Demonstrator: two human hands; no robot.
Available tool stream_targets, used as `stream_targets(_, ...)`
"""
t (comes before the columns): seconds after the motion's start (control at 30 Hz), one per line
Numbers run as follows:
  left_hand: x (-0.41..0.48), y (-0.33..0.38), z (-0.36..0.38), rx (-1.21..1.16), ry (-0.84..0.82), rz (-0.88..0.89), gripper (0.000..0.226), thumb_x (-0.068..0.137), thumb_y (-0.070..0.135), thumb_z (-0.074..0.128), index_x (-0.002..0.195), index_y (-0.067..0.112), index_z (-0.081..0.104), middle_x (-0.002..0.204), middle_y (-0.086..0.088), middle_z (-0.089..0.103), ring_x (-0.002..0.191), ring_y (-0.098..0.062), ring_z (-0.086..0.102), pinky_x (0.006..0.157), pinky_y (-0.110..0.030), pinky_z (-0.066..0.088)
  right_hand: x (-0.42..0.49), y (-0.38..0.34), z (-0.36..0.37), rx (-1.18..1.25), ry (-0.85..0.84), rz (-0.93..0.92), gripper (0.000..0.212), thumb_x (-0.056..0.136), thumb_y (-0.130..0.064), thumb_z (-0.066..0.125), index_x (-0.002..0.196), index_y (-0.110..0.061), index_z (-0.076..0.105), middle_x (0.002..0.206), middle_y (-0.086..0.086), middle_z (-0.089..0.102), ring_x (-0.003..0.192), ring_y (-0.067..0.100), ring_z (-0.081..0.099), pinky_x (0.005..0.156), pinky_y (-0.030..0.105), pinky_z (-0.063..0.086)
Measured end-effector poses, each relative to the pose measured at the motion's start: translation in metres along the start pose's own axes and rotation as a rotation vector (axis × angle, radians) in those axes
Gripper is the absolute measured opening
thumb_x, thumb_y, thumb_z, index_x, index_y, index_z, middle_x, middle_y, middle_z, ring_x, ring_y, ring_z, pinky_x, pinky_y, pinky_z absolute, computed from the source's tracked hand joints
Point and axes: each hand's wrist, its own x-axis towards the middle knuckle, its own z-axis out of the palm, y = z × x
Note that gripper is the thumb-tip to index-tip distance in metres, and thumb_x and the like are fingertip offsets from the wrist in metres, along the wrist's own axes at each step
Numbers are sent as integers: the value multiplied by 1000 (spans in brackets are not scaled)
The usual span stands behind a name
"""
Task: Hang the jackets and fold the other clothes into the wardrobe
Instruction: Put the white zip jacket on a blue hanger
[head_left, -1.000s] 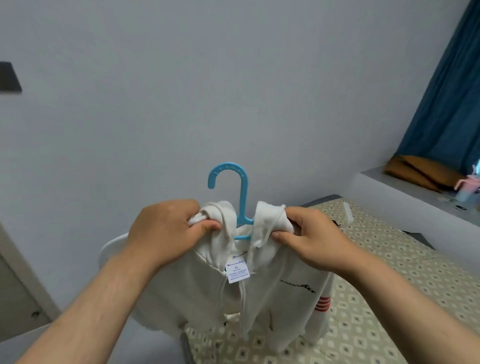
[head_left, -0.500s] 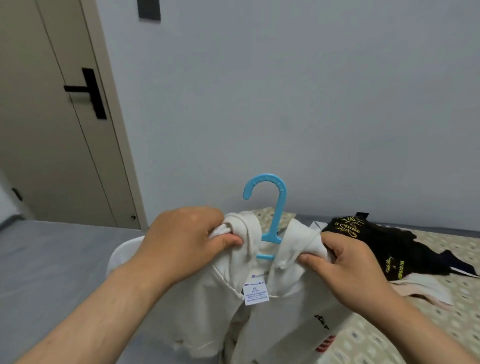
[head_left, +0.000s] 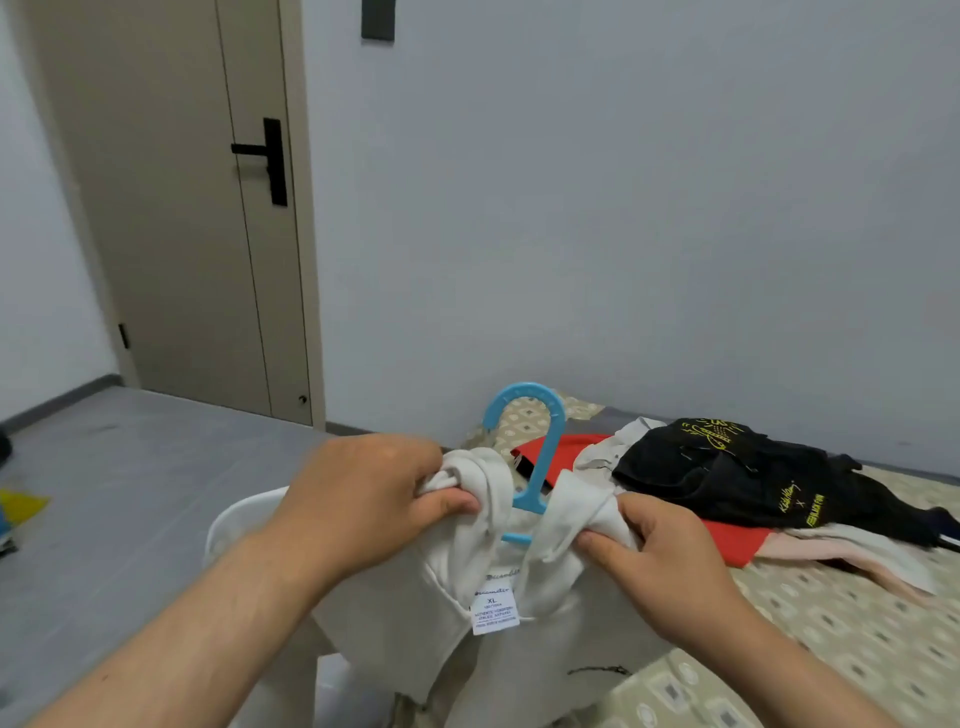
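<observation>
Leftward the head had swung again, and on my screen the door (head_left: 171, 208) stood fuller in view than half a second before, with more grey floor (head_left: 130, 467) beside it.

Both hands kept their hold. The left hand (head_left: 363, 499) gripped one bunched side of the jacket (head_left: 498, 582) at the neck, fingers and thumb curled round the cloth. The right hand (head_left: 660, 561) pinched the other side the same way. Between them the hook of the blue hanger (head_left: 535, 452) stuck up, its arms hidden inside the cloth. The jacket hung near me, over the near edge of the bed (head_left: 831, 649) and just right of a white chair (head_left: 234, 525), its label (head_left: 494, 610) facing me. No wardrobe showed anywhere.

Here was my worry: the hanger looked only loosely seated in the neck. If either hand let go before the hook found a rail, I judged that side could slide off and the whole jacket drop. The trailing hem might also catch on the chair during the carry.

Against the earlier picture, a red garment (head_left: 737, 540) now showed under the black garment (head_left: 727, 467) on the far right of the bed. Hands and hook sat at much the same spot on my screen.
</observation>
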Motion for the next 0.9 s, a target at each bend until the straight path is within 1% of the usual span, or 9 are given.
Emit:
stream_targets(0.07,-26,22,-12,3,-14,-65,59,72,84,28,58,27,32,55,11,40,59,-11,40,51,-24,25,-25,-4,-14,14,-5,-27,34,76,-30,76,59,-14,52,56,-8,51,54,5,44,52,22,33)
stream_targets(0.13,-47,51,-32,21,-7,-110,56,75,82,34,61,27,34,60,10,43,64,-11,43,54,-27,27,-50,-17,-37,10,-7,-65,33,77,-32,76,61,-13,54,61,-3,55,55,6,44,52,24,32)
stream_targets(0.23,-69,91,-68,21,23,-136,52,78,79,38,63,29,33,62,10,45,66,-11,44,56,-29,28,-81,-34,-78,-10,0,-125,32,79,-40,71,68,-13,59,66,2,59,60,13,50,58,37,42)
stream_targets(0.33,-79,134,-107,35,111,-115,52,79,78,36,63,28,34,62,9,46,63,-11,45,53,-26,28,-111,-49,-127,-2,52,-181,33,80,-47,68,70,-17,59,68,-4,60,64,13,54,59,36,43)
stream_targets(0.43,-76,176,-141,60,193,-95,52,79,77,34,63,28,33,61,9,45,62,-12,44,52,-26,28,-132,-63,-174,20,120,-221,29,80,-51,67,71,-25,58,70,-10,60,63,11,53,56,34,40)
stream_targets(0.57,-67,227,-185,112,326,-28,54,80,76,40,60,27,31,56,10,40,56,-15,41,49,-27,27,-159,-78,-235,29,212,-300,29,76,-58,60,70,-29,55,63,-14,56,55,6,46,53,32,35)
stream_targets(0.67,-57,262,-221,154,529,99,55,82,73,48,59,26,31,51,10,32,49,-18,35,46,-25,25,-173,-90,-280,26,320,-361,23,80,-47,67,68,-33,54,61,-18,54,55,4,45,52,33,34)
stream_targets(0.77,-42,292,-257,204,715,227,48,79,66,45,59,24,31,53,11,30,46,-18,30,46,-23,26,-180,-106,-322,16,425,-430,23,81,-41,72,70,-31,55,60,-18,53,56,5,45,52,33,34)
stream_targets(0.9,-27,314,-284,213,765,262,49,80,66,50,60,25,33,54,10,33,46,-18,32,47,-20,20,-182,-118,-361,1,501,-486,27,80,-41,73,71,-24,54,60,-14,52,55,7,43,53,33,35)
